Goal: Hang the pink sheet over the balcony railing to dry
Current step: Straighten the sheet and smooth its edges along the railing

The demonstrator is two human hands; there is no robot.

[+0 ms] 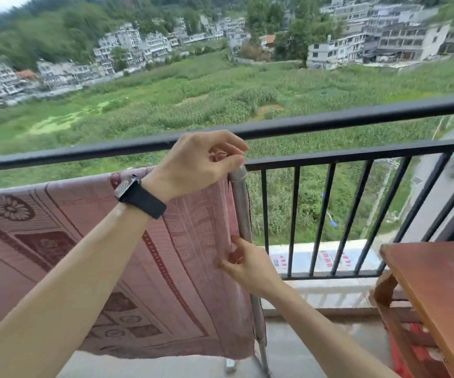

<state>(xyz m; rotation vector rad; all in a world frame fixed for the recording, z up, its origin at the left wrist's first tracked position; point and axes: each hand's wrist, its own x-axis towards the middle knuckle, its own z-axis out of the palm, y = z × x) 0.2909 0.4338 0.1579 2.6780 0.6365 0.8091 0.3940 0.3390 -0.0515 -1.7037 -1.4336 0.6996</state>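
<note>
Our left hand [201, 162] pinches the top corner of the pink patterned fabric sheet [56, 241], near the black metal railing [356, 118]; our right hand [243, 264] pinches its right edge.

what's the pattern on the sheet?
Pink sheet with dark red geometric borders and round flower medallions; shows best in the head view.
</note>
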